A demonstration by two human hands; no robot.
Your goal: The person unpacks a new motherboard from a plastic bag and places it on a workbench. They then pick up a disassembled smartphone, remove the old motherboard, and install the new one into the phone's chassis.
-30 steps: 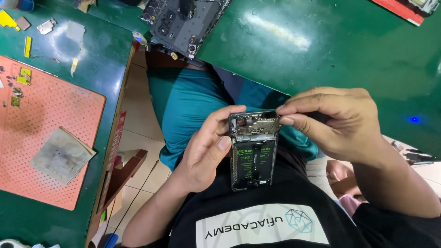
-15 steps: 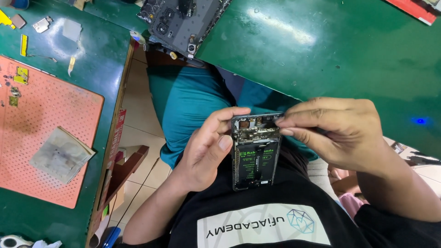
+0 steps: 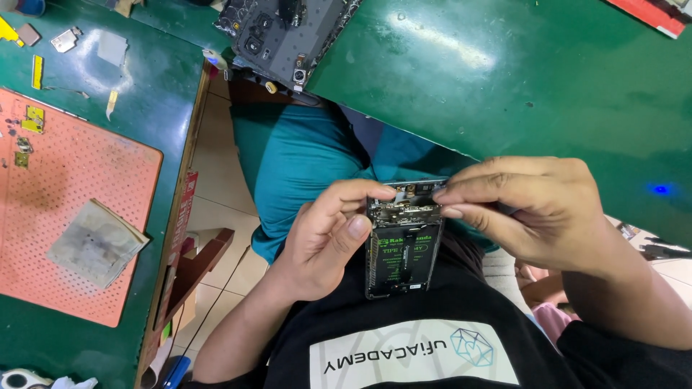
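Note:
An opened phone (image 3: 401, 248) with its back off shows a black battery with green print and a circuit board at the top. It is held upright over my lap. My left hand (image 3: 317, 241) grips its left side, thumb resting on the board area. My right hand (image 3: 537, 212) comes in from the right. Its fingertips are pinched together on the phone's top edge, and what lies between them is hidden.
A dark phone back cover (image 3: 288, 32) lies at the green table's (image 3: 519, 86) near edge. On the left bench are an orange perforated mat (image 3: 43, 216), a folded grey cloth (image 3: 95, 242), and small metal and yellow parts (image 3: 32, 119). A blue light spot (image 3: 659, 189) glows at the right.
My right hand has dropped slightly and its fingers have settled closer over the phone's top edge. The left hand and the phone have barely moved.

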